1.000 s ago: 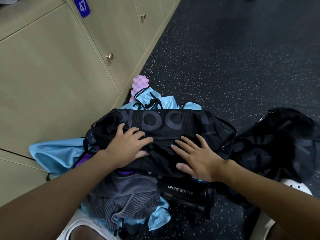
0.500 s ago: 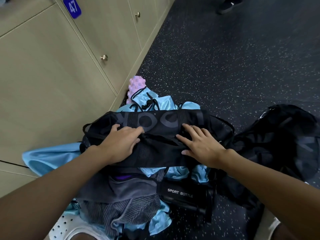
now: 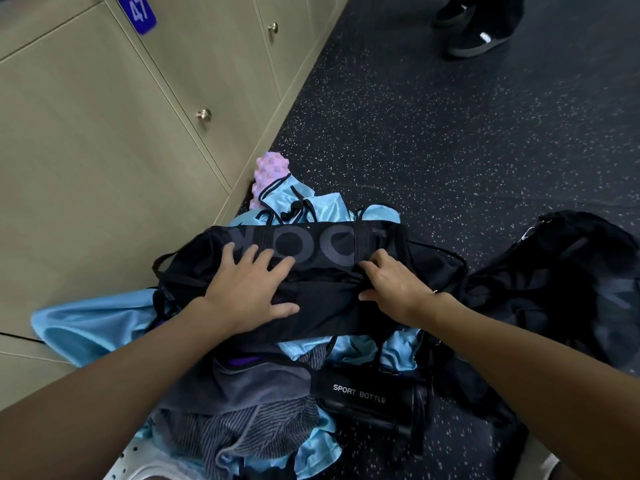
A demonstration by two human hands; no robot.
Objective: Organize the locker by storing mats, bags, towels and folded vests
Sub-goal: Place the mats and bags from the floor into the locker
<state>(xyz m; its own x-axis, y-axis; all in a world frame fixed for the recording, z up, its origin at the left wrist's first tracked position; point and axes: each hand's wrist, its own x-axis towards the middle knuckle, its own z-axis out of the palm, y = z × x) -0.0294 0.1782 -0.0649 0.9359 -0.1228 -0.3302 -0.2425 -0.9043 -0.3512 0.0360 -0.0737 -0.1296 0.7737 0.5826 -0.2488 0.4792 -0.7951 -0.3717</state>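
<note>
hands work a black drawstring bag with grey lettering [image 3: 311, 251] atop a floor pile beside the beige lockers [image 3: 86, 150]: left hand [image 3: 249, 289] lies flat, fingers spread; right hand [image 3: 391, 282] pinches its folded fabric edge.

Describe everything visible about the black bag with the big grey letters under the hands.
The black bag is soft, thin fabric, lying flattened and folded across the top of a pile of blue vests and grey towels on the speckled floor beside the lockers. Large grey letters run along its far edge, upside down to the camera, crossed by two dark straps; thin black cords trail off both ends. The left hand presses flat on it, fingers spread; the right hand pinches a fold near its middle.
</note>
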